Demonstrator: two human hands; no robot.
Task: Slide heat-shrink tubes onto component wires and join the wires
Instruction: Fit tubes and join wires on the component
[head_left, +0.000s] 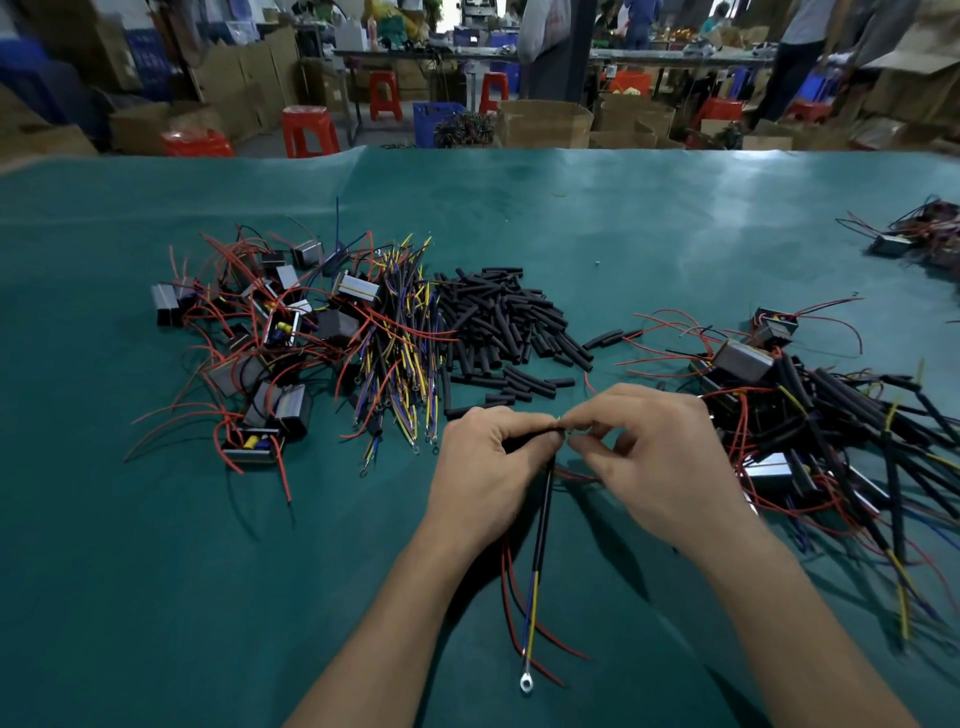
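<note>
My left hand (488, 467) and my right hand (660, 457) meet over the green table, fingertips almost touching. The left hand pinches a black heat-shrink tube with a yellow-and-blue wire (535, 587) hanging down from it, ending in a ring terminal (526, 684). The right hand pinches bare wire ends right at the left fingertips. Red wires (511, 618) trail below the hands; what they lead to is hidden. A heap of loose black heat-shrink tubes (498, 327) lies beyond the hands.
A pile of small boxed components with red wires (249, 332) lies at the left, beside a bundle of yellow-blue terminal wires (400, 343). Sleeved, joined assemblies (810, 415) are heaped at the right. More components (919, 234) sit far right. Stools, boxes and people stand behind the table.
</note>
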